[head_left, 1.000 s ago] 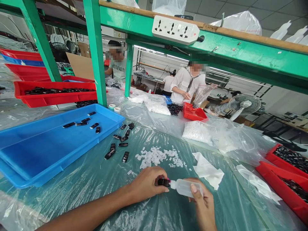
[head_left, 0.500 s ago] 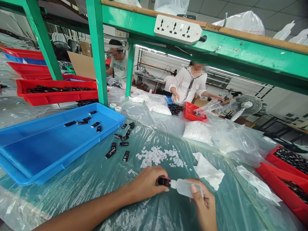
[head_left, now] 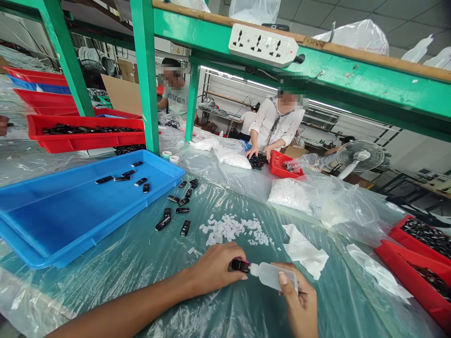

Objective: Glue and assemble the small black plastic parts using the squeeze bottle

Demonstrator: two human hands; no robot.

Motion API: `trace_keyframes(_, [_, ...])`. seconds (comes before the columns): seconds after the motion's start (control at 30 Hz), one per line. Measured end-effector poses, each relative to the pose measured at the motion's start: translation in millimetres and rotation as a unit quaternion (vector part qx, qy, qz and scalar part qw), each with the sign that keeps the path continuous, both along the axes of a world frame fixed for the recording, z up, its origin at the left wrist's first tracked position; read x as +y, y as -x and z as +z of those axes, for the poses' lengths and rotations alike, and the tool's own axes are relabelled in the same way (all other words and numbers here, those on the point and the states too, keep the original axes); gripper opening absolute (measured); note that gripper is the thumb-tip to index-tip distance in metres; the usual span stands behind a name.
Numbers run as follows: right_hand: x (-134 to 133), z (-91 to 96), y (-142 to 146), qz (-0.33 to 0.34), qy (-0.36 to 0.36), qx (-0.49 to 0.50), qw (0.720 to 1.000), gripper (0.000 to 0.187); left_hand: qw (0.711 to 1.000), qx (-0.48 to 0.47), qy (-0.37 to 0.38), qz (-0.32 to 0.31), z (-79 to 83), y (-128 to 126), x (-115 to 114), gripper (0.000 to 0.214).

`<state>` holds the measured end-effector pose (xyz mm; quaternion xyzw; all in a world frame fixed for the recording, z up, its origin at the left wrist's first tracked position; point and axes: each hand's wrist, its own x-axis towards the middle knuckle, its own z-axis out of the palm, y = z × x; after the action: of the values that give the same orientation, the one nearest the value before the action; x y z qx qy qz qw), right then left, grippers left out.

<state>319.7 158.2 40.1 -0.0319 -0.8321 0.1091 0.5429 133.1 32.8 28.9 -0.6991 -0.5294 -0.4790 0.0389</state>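
Observation:
Between the thumb and fingers of my left hand (head_left: pixel 220 266) is a small glossy black plastic part (head_left: pixel 240 265). My right hand (head_left: pixel 299 295) grips a translucent squeeze bottle (head_left: pixel 275 276), lying nearly level with its nozzle pointing left. The nozzle end is up against the black part, and a bit of pink shows there; whether they touch I cannot tell. Just beyond my hands lies a heap of small white translucent pieces (head_left: pixel 225 227). Several similar black parts (head_left: pixel 185 228) lie on the plastic-covered table (head_left: pixel 141 286), farther left.
A blue tray (head_left: pixel 70 220) with several black parts stands at left. Red bins (head_left: pixel 88 141) are at the far left and right edge. A white cloth (head_left: pixel 306 251) lies right of the heap. A green shelf frame (head_left: pixel 144 80) rises ahead; a co-worker (head_left: pixel 276 122) stands beyond.
My hands, the bottle and the black part keep almost the same position. Across the table, the co-worker's hands have come down onto a pile of black parts. The view has shifted slightly.

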Motion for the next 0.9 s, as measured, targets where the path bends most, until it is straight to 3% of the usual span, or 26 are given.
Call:
trace_keyframes(0.1, [0.8, -2.3, -0.6, -0.008, -0.018, 0.005, 1.000, 0.021, 1.000, 0.009, -0.003, 0.005, -0.3, 0.1, -0.3, 0.029])
trace_keyframes(0.27, [3.6, -3.9, -7.1, -0.036, -0.141, 0.003, 0.989, 0.016, 1.000, 0.020, -0.005, 0.019, -0.9, 0.7, 1.7, 0.029])
trace_keyframes(0.33, [1.5, -4.5, -7.8, -0.041, -0.157, -0.006, 0.987, 0.016, 1.000, 0.024, -0.007, 0.019, -0.8, 0.4, 2.1, 0.029])
trace_keyframes(0.4, [-4.5, -6.7, -5.3, -0.040, -0.120, 0.002, 0.992, 0.015, 1.000, 0.019, -0.006, 0.013, -0.4, 0.0, 2.0, 0.029])
trace_keyframes(0.57, [-24.7, -13.9, 5.7, -0.015, 0.071, 0.093, 0.993, 0.028, 1.000, 0.003, 0.006, -0.005, -0.8, -0.3, 1.0, 0.029])
trace_keyframes(0.67, [-21.7, -11.7, 3.6, -0.014, 0.055, 0.091, 0.994, 0.027, 0.999, -0.007, 0.024, -0.036, -1.9, 0.7, 0.5, 0.032])
trace_keyframes(0.83, [-4.5, -4.8, -6.2, -0.032, -0.081, 0.030, 0.996, 0.019, 0.995, -0.012, 0.015, -0.098, -1.1, 2.1, -0.4, 0.033])
trace_keyframes(0.9, [-6.7, -5.5, -4.4, -0.033, -0.056, 0.041, 0.997, 0.022, 0.995, -0.003, 0.008, -0.100, -0.1, 2.1, -0.9, 0.032])
